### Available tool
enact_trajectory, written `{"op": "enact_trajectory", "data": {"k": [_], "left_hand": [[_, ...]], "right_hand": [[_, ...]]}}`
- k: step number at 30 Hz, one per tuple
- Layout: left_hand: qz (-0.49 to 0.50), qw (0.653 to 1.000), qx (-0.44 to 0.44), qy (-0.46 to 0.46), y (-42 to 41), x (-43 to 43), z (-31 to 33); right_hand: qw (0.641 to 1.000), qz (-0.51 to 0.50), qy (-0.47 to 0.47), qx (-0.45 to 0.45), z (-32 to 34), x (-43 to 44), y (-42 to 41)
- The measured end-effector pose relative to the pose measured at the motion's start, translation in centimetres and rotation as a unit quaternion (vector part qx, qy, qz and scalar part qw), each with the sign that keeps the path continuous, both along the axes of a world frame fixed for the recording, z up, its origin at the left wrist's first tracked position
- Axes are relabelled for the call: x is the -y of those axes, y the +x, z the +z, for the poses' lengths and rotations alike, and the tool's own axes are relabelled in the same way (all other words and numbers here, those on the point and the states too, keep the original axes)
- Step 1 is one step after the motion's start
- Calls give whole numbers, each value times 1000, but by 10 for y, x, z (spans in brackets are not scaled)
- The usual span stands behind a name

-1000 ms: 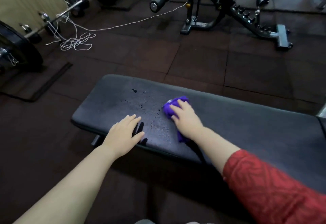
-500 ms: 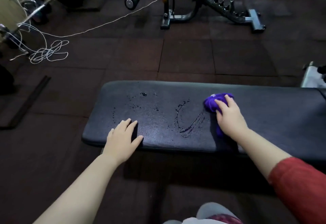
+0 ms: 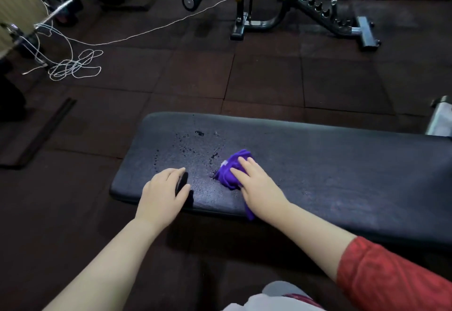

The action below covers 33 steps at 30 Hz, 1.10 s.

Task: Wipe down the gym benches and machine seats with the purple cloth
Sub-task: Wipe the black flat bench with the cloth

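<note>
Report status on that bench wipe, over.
Left hand flat on bench. Right hand pressing purple cloth onto it. Droplets beside cloth, unwiped. Nothing blocking.

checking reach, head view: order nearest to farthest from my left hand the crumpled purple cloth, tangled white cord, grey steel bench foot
1. Crumpled purple cloth, just right of the left hand
2. Tangled white cord, floor, far left
3. Grey steel bench foot, floor, far right
</note>
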<state>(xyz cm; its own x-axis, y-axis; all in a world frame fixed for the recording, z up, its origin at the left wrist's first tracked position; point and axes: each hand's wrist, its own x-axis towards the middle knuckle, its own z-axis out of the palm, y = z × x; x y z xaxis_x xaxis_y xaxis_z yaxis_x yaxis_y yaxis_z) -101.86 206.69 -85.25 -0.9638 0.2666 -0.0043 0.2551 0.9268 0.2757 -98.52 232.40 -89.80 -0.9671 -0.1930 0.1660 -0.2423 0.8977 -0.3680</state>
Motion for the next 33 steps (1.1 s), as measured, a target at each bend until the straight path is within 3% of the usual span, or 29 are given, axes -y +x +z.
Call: {"op": "enact_trajectory", "data": {"k": [4,8,13,21,25,28,31,33], "left_hand": [[-37,999,-1,8,0,-30,2],[-62,998,13,-15,-2,-59,2],[-18,999,14,-34,-4,-66,2],[40,998,29,-43,6,-43,1],[66,997,39,-12,3,-38,2],[80,994,65,21,-1,-31,1],[66,995,76,24,-3,-25,1],[53,995,84,14,-3,-24,1]], "right_hand": [[991,-129,-6,17,-3,-88,3],[956,-291,1,19,1,-188,3],[921,-389,-12,21,7,-213,-40],[984,-177,-15,14,17,-104,-113],[1000,-6,-10,1,23,-44,-89],[992,123,0,-3,19,-41,-43],[989,145,19,20,11,-80,-9],[996,88,14,18,5,-116,-4]]}}
